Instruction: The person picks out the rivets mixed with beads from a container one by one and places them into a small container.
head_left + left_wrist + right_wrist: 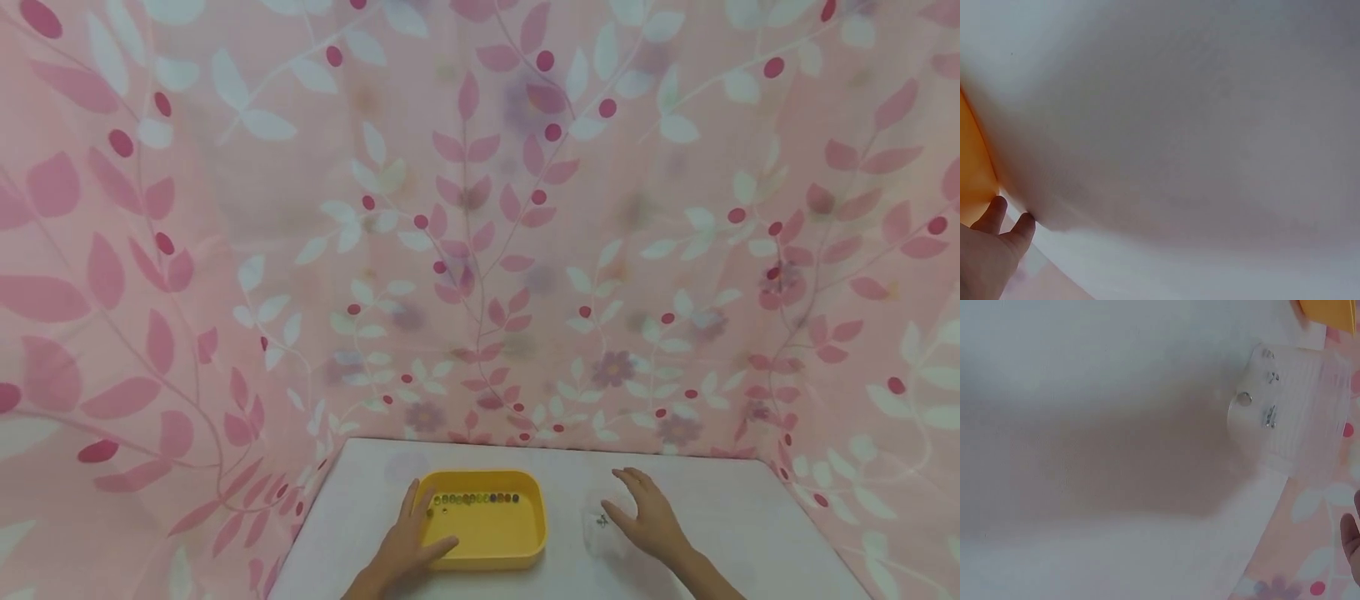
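Note:
A yellow tray [491, 546] stands on the white table, with a row of small coloured beads [480, 498] along its far side. Two more small pieces lie near its left end. My left hand [405, 533] rests at the tray's left side, fingers spread along the rim and thumb reaching over the front. In the left wrist view, two fingertips [999, 205] show by the tray's edge. To the right is a clear plastic box [1291, 406] with a few small shiny metal pieces. Over its right side my right hand [648, 521] hovers, fingers apart and holding nothing.
The white table [720, 500] reaches back to a pink leaf-patterned curtain [480, 250], which hangs behind it and along both sides. The clear box sits a short way right of the tray.

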The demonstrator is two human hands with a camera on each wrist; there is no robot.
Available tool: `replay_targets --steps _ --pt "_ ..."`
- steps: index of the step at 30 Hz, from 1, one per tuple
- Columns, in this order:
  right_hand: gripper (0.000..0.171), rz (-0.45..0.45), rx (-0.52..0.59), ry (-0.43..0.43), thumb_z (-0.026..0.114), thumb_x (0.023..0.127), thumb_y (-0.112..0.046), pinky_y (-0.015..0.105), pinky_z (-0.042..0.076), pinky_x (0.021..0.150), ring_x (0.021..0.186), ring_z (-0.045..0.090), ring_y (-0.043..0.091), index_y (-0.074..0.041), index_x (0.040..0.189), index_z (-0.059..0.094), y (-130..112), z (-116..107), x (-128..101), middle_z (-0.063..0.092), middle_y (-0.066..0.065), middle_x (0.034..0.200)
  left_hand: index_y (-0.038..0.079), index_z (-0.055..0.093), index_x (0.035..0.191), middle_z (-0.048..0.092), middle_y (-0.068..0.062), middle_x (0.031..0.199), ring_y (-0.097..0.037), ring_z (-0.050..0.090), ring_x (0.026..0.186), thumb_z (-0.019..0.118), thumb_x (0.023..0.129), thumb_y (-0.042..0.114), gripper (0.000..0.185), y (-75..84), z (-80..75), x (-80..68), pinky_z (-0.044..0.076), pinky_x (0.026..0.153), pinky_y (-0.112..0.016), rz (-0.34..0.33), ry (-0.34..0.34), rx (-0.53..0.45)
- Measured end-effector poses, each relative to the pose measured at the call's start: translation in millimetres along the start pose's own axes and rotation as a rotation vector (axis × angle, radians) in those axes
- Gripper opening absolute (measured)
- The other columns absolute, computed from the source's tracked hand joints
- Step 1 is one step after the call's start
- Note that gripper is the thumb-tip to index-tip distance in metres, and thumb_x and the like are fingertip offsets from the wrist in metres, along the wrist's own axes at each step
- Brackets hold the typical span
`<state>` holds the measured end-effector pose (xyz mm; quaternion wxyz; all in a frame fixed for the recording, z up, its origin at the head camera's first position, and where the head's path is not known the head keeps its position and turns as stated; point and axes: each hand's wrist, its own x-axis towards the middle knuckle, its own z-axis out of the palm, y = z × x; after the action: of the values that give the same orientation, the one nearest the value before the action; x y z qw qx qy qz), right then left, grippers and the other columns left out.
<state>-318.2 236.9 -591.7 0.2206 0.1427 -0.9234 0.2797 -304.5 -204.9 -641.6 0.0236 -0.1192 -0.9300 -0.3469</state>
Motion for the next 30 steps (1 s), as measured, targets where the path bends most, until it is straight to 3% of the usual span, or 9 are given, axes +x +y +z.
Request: replay_targets --steps 3,6,12,17,30 --pt "0.068 -0.127 -0.077 0.073 0.082 0.079 -0.035 0.069 0.048 0.082 0.11 0.061 0.047 -0.005 0.134 0.058 -4.0 6.1 1.4 0.052 0.029 0.138 0.007 0.021 0.157 0.004 -0.023 0.164 -0.037 0.063 0.098 0.075 0.08 0.055 0.105 -0.2 -0.7 0.1 0.054 0.074 -0.055 0.013 0.005 0.006" --pt "0.074 -0.178 -0.13 0.102 0.084 0.074 -0.035 0.071 0.047 0.08 0.11 0.06 0.05 -0.006 0.136 0.057 -11.0 9.1 4.5 0.044 0.034 0.143 0.006 0.019 0.157 0.006 -0.025 0.163 -0.038 0.064 0.097 0.078 0.077 0.055 0.111 0.5 -1.4 0.7 0.055 0.071 -0.052 0.036 0.025 0.01" --pt "0.081 -0.129 -0.156 0.026 0.081 0.077 -0.045 0.072 0.039 0.092 0.123 0.049 0.054 -0.01 0.144 0.051 -25.9 14.2 7.0 0.029 0.031 0.155 0.011 0.011 0.16 0.001 -0.022 0.165 -0.043 0.06 0.109 0.08 0.072 0.058 0.121 0.4 -3.4 1.3 0.053 0.081 -0.056 -0.003 -0.012 -0.011" --pt "0.084 -0.126 -0.18 -0.021 0.079 0.078 -0.05 0.07 0.039 0.095 0.126 0.048 0.05 -0.012 0.146 0.048 -35.4 18.9 7.3 0.026 0.03 0.158 0.012 0.006 0.16 -0.002 -0.022 0.165 -0.047 0.054 0.12 0.081 0.07 0.06 0.126 -1.3 -3.9 -0.6 0.051 0.088 -0.061 -0.025 -0.048 -0.015" --pt "0.089 -0.113 -0.171 -0.099 0.076 0.08 -0.052 0.068 0.036 0.103 0.131 0.044 0.049 -0.015 0.152 0.04 -57.6 28.4 18.8 0.016 0.026 0.162 0.015 0.008 0.16 0.0 -0.02 0.166 -0.048 0.056 0.119 0.079 0.07 0.063 0.125 -0.7 -4.9 1.5 0.05 0.09 -0.06 -0.035 -0.038 0.026"
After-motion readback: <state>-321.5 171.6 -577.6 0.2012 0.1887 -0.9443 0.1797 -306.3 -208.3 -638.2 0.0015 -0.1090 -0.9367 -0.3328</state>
